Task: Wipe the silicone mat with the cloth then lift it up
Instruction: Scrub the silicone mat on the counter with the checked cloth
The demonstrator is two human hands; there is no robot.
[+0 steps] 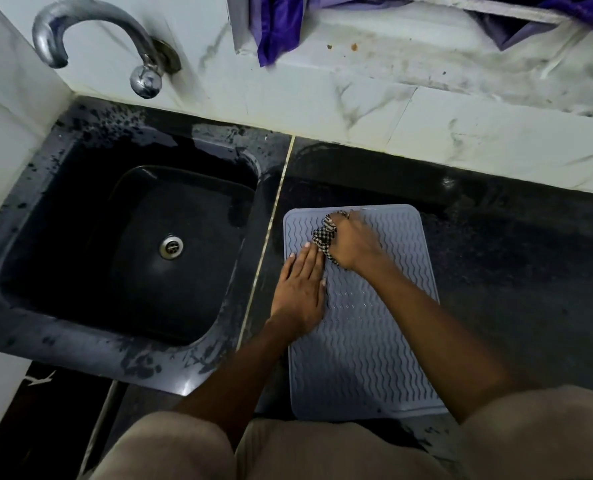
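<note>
A grey-blue silicone mat (pixel 361 341) with wavy ridges lies flat on the black counter, right of the sink. My right hand (pixel 354 242) grips a bunched black-and-white checked cloth (pixel 324 237) and presses it on the mat's far left part. My left hand (pixel 300 289) lies flat, fingers straight, on the mat's left edge just below the cloth. Most of the cloth is hidden under my right hand.
A black sink (pixel 122 251) with a metal drain (pixel 171 247) sits to the left, a chrome tap (pixel 91 32) above it. The white marble wall (pixel 426 109) runs behind the black counter (pixel 513 271). Purple fabric (pixel 277 26) hangs at the top.
</note>
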